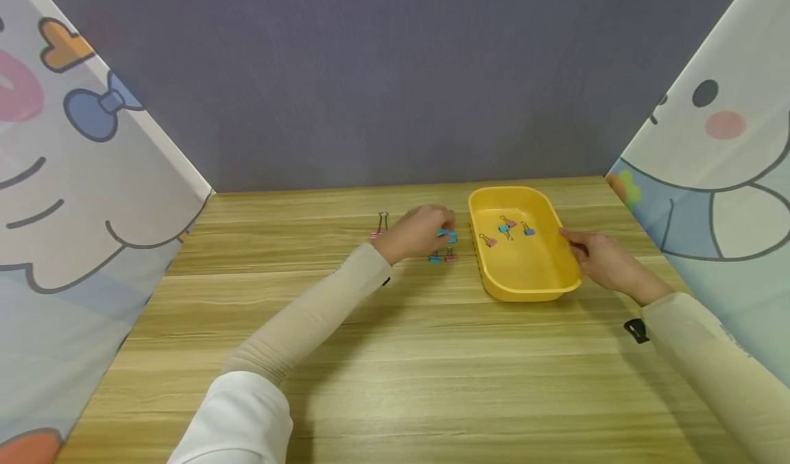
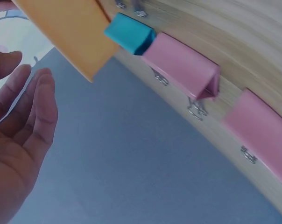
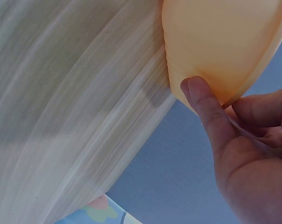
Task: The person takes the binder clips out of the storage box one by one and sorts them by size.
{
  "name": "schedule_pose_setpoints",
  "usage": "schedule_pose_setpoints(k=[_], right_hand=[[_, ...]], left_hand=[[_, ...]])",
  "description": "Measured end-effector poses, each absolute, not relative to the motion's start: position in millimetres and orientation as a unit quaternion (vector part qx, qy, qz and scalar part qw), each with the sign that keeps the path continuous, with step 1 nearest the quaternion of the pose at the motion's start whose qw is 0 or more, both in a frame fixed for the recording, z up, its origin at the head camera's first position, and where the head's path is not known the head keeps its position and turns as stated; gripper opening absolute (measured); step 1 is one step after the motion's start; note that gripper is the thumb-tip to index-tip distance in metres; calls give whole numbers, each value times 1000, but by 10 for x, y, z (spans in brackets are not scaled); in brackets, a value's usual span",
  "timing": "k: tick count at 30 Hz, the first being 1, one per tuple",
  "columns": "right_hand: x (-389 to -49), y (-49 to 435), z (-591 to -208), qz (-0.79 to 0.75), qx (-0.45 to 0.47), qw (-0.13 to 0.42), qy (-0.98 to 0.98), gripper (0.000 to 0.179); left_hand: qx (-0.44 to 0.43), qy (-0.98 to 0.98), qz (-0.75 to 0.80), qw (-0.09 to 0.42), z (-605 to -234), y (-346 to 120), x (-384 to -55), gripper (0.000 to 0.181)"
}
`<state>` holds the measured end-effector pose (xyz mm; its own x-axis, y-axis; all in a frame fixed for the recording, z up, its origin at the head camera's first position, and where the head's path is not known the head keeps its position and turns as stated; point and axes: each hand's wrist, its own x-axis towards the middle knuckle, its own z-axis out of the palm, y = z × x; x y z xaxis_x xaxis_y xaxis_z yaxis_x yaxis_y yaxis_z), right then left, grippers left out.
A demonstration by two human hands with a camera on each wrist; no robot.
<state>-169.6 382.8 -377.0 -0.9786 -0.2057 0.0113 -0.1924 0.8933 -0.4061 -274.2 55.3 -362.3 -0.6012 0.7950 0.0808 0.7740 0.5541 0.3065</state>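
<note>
My left hand (image 1: 415, 233) hovers over a cluster of binder clips left of a yellow basket (image 1: 535, 294). Seen from the left wrist, its fingers (image 2: 45, 105) are slightly bent and hold nothing. By the fingertips lies a larger blue binder clip (image 1: 452, 237), with a small blue clip (image 1: 435, 259) and a small pink clip (image 1: 450, 258) nearer me. A pink binder clip (image 1: 375, 235) lies on the left; two pink clips (image 2: 180, 65) show in the left wrist view. My right hand (image 1: 607, 262) pinches the basket's right rim between thumb and fingers.
Inside the basket lie several small clips, among them a pink one (image 1: 489, 242) and a dark blue one (image 1: 528, 231). A dark panel (image 1: 401, 80) rises behind the wooden table (image 1: 432, 368). Printed cartoon panels stand at both sides.
</note>
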Motion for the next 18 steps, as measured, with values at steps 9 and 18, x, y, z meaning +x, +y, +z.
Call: schedule_pose_setpoints(k=[9, 18], right_hand=[[-1702, 3825, -3761, -209, -104, 7, 972, 40], [-1705, 3821, -3757, -213, -102, 5, 972, 40]], left_hand=[[465, 870, 164, -2, -3538, 724, -2705, 19], [483, 856, 181, -15, -3476, 952, -2659, 19]])
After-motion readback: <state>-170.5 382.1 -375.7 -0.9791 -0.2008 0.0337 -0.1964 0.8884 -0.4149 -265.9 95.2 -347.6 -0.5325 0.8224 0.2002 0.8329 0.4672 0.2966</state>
